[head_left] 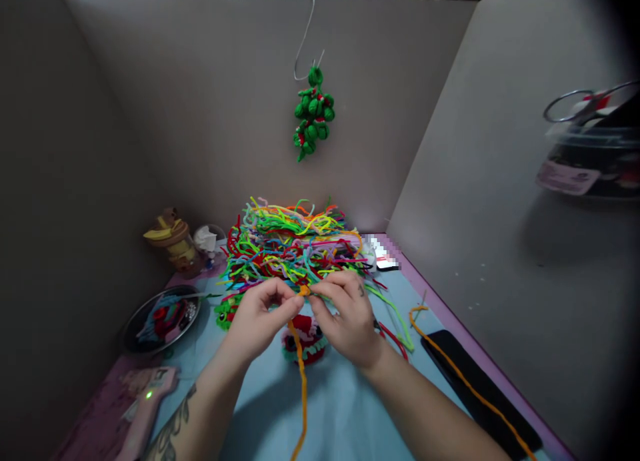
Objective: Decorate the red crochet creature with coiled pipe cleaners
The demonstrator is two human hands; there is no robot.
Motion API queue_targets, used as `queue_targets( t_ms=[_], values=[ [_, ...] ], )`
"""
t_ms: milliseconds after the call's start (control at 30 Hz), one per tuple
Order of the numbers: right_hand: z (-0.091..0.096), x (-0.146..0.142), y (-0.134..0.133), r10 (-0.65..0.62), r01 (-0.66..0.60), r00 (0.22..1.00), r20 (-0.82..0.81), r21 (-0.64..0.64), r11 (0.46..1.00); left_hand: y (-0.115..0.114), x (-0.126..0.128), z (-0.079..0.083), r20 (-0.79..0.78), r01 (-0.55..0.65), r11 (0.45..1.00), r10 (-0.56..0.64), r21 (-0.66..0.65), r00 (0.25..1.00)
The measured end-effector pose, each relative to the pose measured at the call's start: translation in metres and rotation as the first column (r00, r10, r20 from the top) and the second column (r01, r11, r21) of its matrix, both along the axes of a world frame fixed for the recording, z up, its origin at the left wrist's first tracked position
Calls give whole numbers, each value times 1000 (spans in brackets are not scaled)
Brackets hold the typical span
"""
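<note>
Near the middle of the head view, my left hand pinches a small piece of orange yarn work between thumb and forefinger. From it a strand of orange yarn hangs toward the front edge. My right hand is closed beside the piece, gripping what looks like a thin crochet hook; only a dark end shows past the palm. Just below the hands sits a red crocheted piece with a pink and mint trim, partly covered by the fingers.
A heap of multicoloured yarn strands lies behind my hands. On the left are a metal bowl with crocheted pieces and a pink device. A black pad lies right. Green crocheted pieces hang from a wire; a clear container hangs at right.
</note>
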State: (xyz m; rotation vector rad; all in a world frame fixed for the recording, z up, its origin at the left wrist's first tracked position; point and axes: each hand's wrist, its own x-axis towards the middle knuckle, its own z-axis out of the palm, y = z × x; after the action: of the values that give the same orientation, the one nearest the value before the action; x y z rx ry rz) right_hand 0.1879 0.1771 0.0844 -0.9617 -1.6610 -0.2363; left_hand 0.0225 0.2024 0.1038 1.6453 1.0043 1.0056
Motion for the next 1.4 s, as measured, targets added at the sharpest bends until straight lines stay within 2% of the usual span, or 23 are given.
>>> queue_targets(
  t_ms=[233,400,567,733,867,967,1033,1100,1133,1167,1200,1233,1333,1367,1400],
  values=[
    [-2,0,0,-16,11,997,80,62,998,-5,3,5,-21,7,999,-6,33,1000],
    [-5,-2,0,0,-4,997,77,51,999,-5,4,6,-50,26,999,-23,44,999],
    [-4,-8,-2,103,-108,992,-68,-64,992,-7,2,7,-76,65,996,-61,54,995],
    [0,-10,-3,264,-325,924,-278,-203,924,-8,0,10,-84,84,995,-80,50,993],
    [3,-7,0,317,-486,830,-459,-317,814,-6,-1,10,-101,101,993,-94,62,990],
    [2,-4,4,340,-634,711,-615,-352,689,-2,-2,7,-69,127,991,-124,42,990],
    [1,-2,7,326,-763,561,-761,-323,560,-1,-2,4,-17,140,990,-140,12,990],
    [1,1,9,266,-880,395,-879,-280,383,1,-2,2,18,142,990,-142,-7,990],
    [2,2,9,234,-909,349,-908,-267,319,1,-2,1,26,141,990,-141,-10,990],
    [3,3,9,227,-916,349,-909,-279,290,1,-2,1,35,140,990,-140,-11,990],
    [5,4,8,245,-896,394,-886,-312,315,1,-2,2,49,139,990,-138,-13,989],
    [6,4,7,273,-846,478,-835,-354,398,0,-2,3,68,140,990,-138,-16,988],
    [10,3,3,273,-544,777,-567,-386,745,-1,0,5,112,164,985,-158,-45,981],
    [10,2,1,243,-441,841,-483,-354,824,-1,1,4,114,180,982,-172,-62,978],
    [10,1,0,210,-360,882,-422,-317,877,-1,3,4,113,200,976,-190,-83,975]
  ],
)
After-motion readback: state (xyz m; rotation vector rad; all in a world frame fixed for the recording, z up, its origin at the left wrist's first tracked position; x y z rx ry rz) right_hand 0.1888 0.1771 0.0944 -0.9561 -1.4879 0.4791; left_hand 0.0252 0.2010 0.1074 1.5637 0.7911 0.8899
